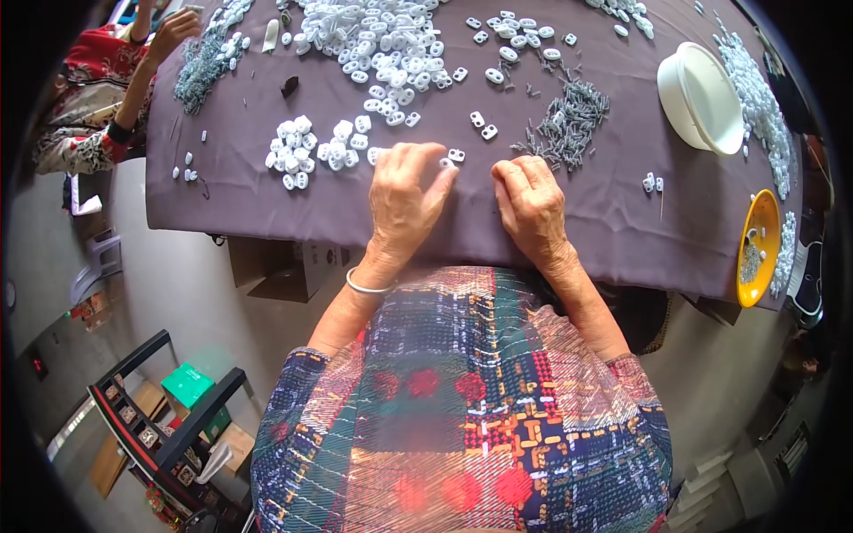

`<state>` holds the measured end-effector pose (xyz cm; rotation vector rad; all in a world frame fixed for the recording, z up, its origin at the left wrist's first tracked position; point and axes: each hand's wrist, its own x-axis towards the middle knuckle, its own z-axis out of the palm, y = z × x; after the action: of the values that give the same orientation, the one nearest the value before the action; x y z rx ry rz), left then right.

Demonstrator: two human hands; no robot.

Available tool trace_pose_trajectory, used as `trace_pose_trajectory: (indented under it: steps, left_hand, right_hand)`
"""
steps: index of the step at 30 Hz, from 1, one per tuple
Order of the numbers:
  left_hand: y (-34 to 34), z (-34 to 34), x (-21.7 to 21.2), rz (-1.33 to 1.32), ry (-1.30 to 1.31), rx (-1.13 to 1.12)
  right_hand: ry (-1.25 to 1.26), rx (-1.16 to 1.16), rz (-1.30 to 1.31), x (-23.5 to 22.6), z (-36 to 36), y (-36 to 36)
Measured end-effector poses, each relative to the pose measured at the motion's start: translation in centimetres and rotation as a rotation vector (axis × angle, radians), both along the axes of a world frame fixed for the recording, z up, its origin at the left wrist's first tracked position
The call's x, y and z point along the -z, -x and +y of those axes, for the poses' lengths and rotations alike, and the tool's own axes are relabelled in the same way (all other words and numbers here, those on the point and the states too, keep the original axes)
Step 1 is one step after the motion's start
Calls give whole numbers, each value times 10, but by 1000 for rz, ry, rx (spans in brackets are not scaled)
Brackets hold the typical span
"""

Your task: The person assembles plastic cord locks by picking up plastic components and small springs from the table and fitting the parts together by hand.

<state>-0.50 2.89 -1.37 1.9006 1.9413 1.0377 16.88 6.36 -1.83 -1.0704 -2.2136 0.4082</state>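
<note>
My left hand is over the near part of the table with its fingers bent. A small white two-hole plastic piece sits between its thumb and forefinger tips; another white two-hole piece lies right beside it. My right hand is a little to the right, its fingers curled and pressed together at the tips. Whatever it holds, if anything, is hidden. Just beyond that hand spreads a pile of small grey pins. Small heaps of white pieces lie left of my left hand.
A large heap of white pieces covers the far middle of the purple-brown tablecloth. At the right stand a white tub and a yellow dish. Another person's hand is at the far left, near a grey-blue pile.
</note>
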Motion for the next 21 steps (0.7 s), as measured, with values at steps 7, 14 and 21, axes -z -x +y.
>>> trace_pose_trajectory:
  steps: [7,14,21]
  left_hand:
    - [-2,19,-2,87,105,-54]
    - [-3,24,1,-44,82,64]
    - [0,10,-28,-1071,379,-76]
  right_hand:
    - [-105,41,217,13,-5,-1]
    - [-118,55,274,14,-4,0]
    - [-70,-22,25,5,-5,-1]
